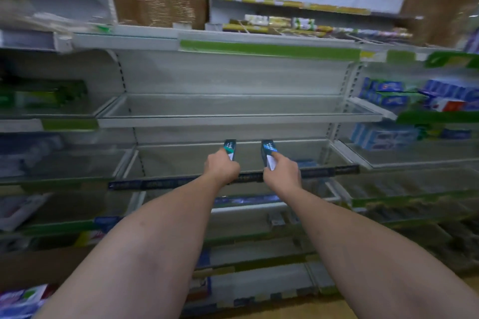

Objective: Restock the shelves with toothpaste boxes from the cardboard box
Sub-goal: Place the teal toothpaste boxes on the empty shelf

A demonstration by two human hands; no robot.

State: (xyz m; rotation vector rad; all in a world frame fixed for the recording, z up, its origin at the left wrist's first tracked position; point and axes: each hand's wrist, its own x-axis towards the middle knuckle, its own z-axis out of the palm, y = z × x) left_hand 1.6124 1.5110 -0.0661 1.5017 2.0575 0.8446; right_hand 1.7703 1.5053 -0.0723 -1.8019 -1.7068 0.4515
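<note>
Both hands reach over the dark shelf-edge strip point(324, 171). Left hand point(220, 167) grips a teal-striped toothpaste box point(230, 149); right hand point(283, 171) grips a blue-striped toothpaste box point(268, 153). Each dark, rectangular carton runs its long axis toward twelve o'clock, far end pointing at the back panel, above the glossy white shelf point(298, 155). Blurred blue cartons point(383, 134) sit at three o'clock.
</note>
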